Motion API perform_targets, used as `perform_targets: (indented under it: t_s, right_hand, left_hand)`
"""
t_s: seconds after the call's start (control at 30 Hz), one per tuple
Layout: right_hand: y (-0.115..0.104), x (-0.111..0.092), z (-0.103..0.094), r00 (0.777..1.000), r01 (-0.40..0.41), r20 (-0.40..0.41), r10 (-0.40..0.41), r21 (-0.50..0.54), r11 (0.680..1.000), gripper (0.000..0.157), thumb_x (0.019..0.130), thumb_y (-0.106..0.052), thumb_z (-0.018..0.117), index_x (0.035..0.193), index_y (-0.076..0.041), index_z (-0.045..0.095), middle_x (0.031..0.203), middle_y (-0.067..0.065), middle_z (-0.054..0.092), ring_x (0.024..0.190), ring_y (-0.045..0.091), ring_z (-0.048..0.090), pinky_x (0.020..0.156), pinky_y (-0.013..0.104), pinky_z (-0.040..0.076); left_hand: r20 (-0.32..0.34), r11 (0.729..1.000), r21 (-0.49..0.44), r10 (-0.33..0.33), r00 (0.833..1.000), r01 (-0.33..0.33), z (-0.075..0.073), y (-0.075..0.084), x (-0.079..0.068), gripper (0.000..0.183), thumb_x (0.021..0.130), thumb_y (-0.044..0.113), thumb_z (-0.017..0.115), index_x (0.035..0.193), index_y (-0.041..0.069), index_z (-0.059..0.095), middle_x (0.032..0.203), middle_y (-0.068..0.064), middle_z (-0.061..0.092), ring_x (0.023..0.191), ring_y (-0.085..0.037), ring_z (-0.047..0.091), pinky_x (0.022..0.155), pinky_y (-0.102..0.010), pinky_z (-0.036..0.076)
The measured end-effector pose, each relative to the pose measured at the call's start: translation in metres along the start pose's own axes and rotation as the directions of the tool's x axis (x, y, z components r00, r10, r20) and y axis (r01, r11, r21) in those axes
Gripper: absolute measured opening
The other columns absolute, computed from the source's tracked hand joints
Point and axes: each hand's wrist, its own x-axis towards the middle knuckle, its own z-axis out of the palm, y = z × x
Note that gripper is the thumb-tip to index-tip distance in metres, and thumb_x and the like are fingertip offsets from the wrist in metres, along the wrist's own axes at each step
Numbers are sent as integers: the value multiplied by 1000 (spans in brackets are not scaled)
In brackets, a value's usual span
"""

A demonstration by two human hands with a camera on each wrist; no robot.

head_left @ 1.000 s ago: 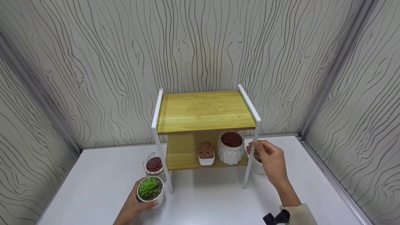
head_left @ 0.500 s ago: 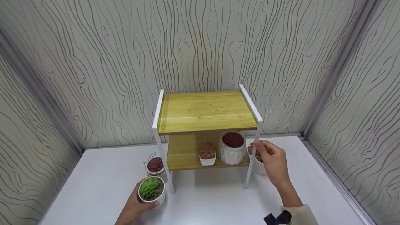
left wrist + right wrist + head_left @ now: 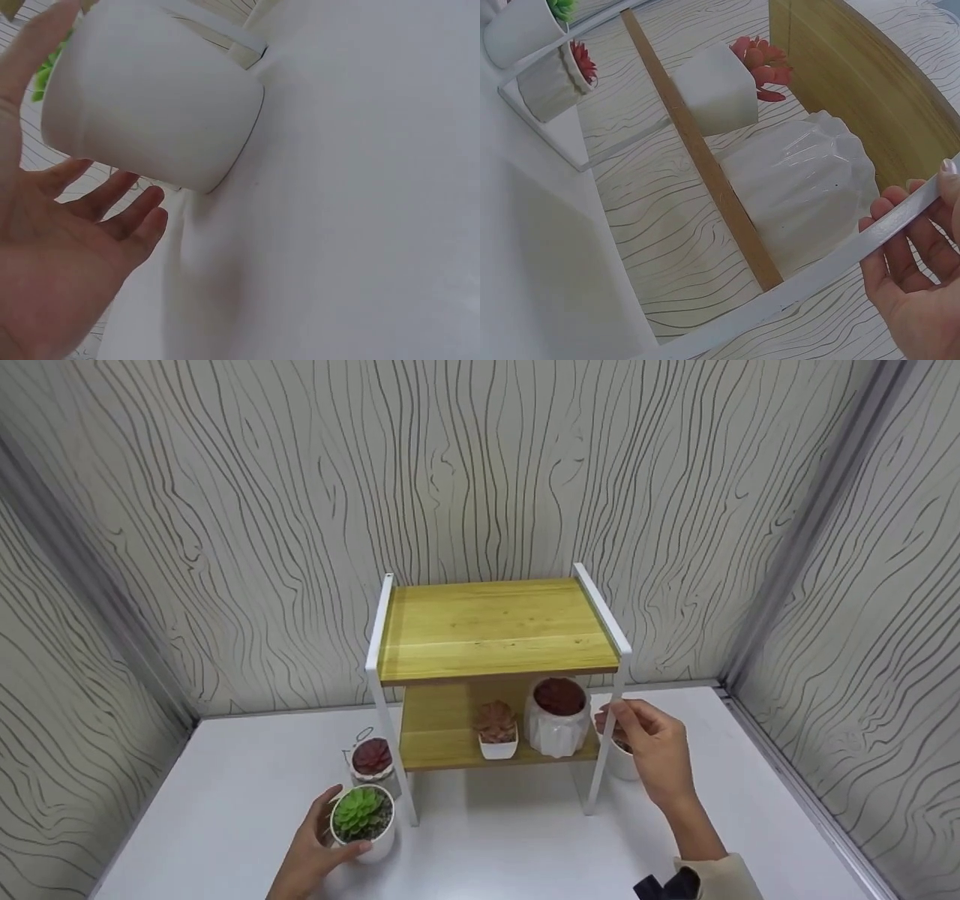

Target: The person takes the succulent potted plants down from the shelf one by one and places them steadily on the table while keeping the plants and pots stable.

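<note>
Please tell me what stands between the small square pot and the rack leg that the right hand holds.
In the head view, the large white pot stands between the small square pot and the rack leg that the right hand holds.

No text, label, brand, number or sign can be read: none on the shelf [image 3: 499, 626], none on the pots [image 3: 556, 734] standing on it and beside it, and none on the wall [image 3: 480, 472] behind it, which bears dark wavy lines. The thin looped mark [image 3: 364, 732] left of the shelf forms no readable letter.
</note>
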Motion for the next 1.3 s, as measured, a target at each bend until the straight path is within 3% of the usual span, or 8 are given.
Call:
perform_targets:
  t_s: [0.27, 0.43, 0.57, 0.77, 0.97, 1.07, 1.3]
  right_hand:
    - [0, 0, -1, 1000, 2, -5, -2, 0, 1000, 30, 107, -21, 62, 109, 6, 74, 92, 1, 80, 92, 11, 79, 87, 22, 64]
    - [1, -2, 0, 1000, -10, -4, 10, -14, 1000, 29, 107, -22, 62, 109, 3, 75, 93, 2, 80, 93, 12, 79, 87, 21, 63]
    - [1, -3, -1, 1000, -10, -11, 9, -28, 1000, 30, 107, -24, 62, 110, 2, 76, 92, 2, 80, 92, 12, 78, 86, 20, 63]
    - [0, -2, -1, 1000, -2, 6, 2, -15, 1000, 30, 107, -23, 62, 111, 3, 75, 94, 3, 80, 93, 11, 78, 87, 21, 63]
    - [0, -1, 0, 1000, -1, 7, 1, 0, 1000, 33, 107, -24, 62, 111, 7, 73, 94, 5, 80, 94, 14, 79, 87, 21, 63]
    - [0, -1, 0, 1000, -1, 6, 1, -2, 1000, 32, 108, -24, 61, 111, 6, 74, 94, 3, 80, 93, 12, 79, 86, 22, 64]
    - [0, -1, 0, 1000, 1, 6, -1, 0, 1000, 29, 107, -23, 62, 108, 2, 75, 93, 3, 80, 92, 12, 79, 86, 22, 64]
  left_hand:
    - [-40, 992, 122, 20, 999, -15, -1, 15, -6, 108, 83, 45, 89, 163, 7, 28, 168, -30, 25, 154, -56, 28, 128, -62, 30]
    - [-88, 977, 213, 23, 996, -4, 1, 30, -15, 111, 83, 53, 86, 162, 0, 28, 166, -32, 25, 152, -59, 30, 123, -66, 35]
    - [-143, 956, 291, 75, 987, -30, 4, 44, -24, 113, 83, 55, 86, 162, -1, 28, 165, -31, 30, 150, -59, 34, 119, -70, 37]
    - [-219, 936, 331, 195, 956, -116, 10, 70, -41, 118, 81, 49, 90, 164, 0, 22, 162, -28, 39, 152, -50, 36, 125, -64, 34]
    - [-255, 911, 356, 311, 916, -210, 17, 93, -53, 106, 78, 44, 93, 157, 1, 37, 159, -24, 38, 149, -49, 39, 121, -68, 37]
    - [-275, 894, 372, 364, 890, -250, 22, 102, -57, 100, 76, 39, 95, 152, 0, 44, 155, -24, 40, 146, -47, 44, 118, -65, 42]
    - [-316, 871, 396, 427, 847, -291, 37, 117, -65, 95, 72, 33, 98, 148, 1, 51, 147, -20, 46, 136, -39, 53, 112, -57, 50]
